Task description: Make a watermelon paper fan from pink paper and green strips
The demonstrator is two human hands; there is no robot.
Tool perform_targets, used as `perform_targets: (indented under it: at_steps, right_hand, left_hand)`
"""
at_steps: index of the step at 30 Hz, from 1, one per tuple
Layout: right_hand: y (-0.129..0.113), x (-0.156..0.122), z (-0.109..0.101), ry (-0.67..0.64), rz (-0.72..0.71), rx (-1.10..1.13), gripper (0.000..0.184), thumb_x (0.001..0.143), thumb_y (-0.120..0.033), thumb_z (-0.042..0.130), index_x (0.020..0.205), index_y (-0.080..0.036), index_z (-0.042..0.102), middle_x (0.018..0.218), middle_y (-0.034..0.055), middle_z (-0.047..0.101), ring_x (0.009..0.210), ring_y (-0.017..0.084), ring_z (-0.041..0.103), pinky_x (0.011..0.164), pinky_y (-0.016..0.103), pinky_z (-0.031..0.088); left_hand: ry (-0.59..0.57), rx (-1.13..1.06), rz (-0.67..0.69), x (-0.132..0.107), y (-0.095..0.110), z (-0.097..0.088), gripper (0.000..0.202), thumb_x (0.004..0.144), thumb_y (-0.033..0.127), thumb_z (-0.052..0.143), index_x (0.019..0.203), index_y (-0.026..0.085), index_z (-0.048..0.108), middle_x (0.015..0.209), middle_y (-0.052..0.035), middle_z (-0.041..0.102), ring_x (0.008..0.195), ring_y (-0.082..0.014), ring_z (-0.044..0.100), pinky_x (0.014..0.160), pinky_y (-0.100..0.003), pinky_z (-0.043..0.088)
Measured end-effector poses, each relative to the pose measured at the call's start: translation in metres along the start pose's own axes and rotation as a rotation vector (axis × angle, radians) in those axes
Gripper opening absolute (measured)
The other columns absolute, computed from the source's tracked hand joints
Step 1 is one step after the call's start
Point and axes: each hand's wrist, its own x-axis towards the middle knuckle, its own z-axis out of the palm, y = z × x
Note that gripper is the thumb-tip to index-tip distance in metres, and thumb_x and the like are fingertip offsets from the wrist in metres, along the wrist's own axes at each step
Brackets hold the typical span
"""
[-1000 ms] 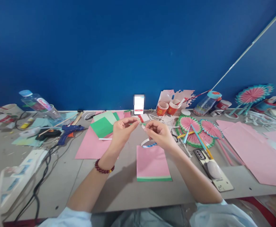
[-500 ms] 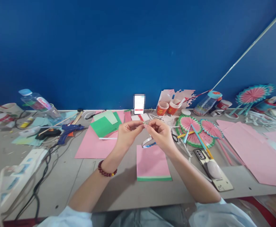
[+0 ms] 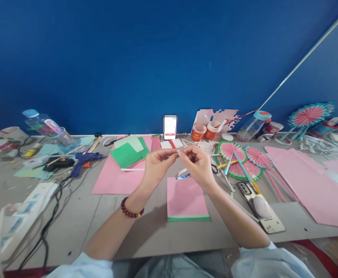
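In the middle of the view my left hand [image 3: 158, 164] and my right hand [image 3: 198, 164] are raised over the table with their fingertips meeting. Both are closed in a pinch; what lies between the fingertips is too small to name. A whitish loop with a blue part [image 3: 183, 176], resembling a tape roll, shows below my right hand, partly covered by it; whether it is held or lies on the table I cannot tell. Nearer to me lies a pink paper square [image 3: 186, 197] on top of green and pale green sheets.
To the left are green sheets [image 3: 125, 155] on pink paper [image 3: 107, 181], a blue glue gun [image 3: 84, 162] and a power strip [image 3: 26, 216]. Pleated paper fans [image 3: 232, 150], scissors [image 3: 214, 169] and a phone [image 3: 273, 222] lie right. Red paper cups [image 3: 198, 133] and a lit phone [image 3: 170, 127] stand behind.
My fingertips have shifted very slightly to the right, still together. Less of the whitish loop shows below my right hand.
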Motion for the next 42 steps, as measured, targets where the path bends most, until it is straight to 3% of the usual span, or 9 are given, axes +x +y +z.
perform_targets:
  at_steps: [22, 37, 42]
  right_hand:
    - [0.000, 0.001, -0.001, -0.003, 0.002, -0.045, 0.020, 0.080, -0.033, 0.060, 0.068, -0.019, 0.052, 0.052, -0.0067, 0.037, 0.048, 0.008, 0.031, 0.047, 0.022, 0.026]
    - [0.004, 0.005, -0.003, -0.027, -0.003, -0.032, 0.025, 0.079, -0.038, 0.061, 0.065, -0.020, 0.053, 0.051, -0.0059, 0.040, 0.047, 0.008, 0.033, 0.045, 0.023, 0.026]
    - [0.008, 0.010, -0.005, -0.039, 0.021, -0.024, 0.029, 0.078, -0.043, 0.063, 0.066, -0.019, 0.054, 0.050, -0.0062, 0.040, 0.046, 0.008, 0.033, 0.045, 0.023, 0.025]
  left_hand:
    - [0.013, 0.119, 0.062, -0.001, 0.000, -0.002, 0.014, 0.069, 0.027, 0.073, 0.080, 0.018, 0.076, 0.083, -0.0061, 0.074, 0.078, -0.0186, 0.067, 0.071, -0.028, 0.053]
    - [-0.026, 0.161, 0.115, -0.003, 0.003, -0.002, 0.011, 0.072, 0.026, 0.070, 0.080, 0.020, 0.075, 0.082, -0.0050, 0.074, 0.076, -0.0176, 0.067, 0.068, -0.028, 0.052]
    - [-0.068, 0.166, 0.115, -0.004, 0.008, -0.003, 0.015, 0.072, 0.019, 0.066, 0.084, 0.020, 0.075, 0.086, -0.0054, 0.074, 0.083, -0.0185, 0.067, 0.072, -0.028, 0.052]
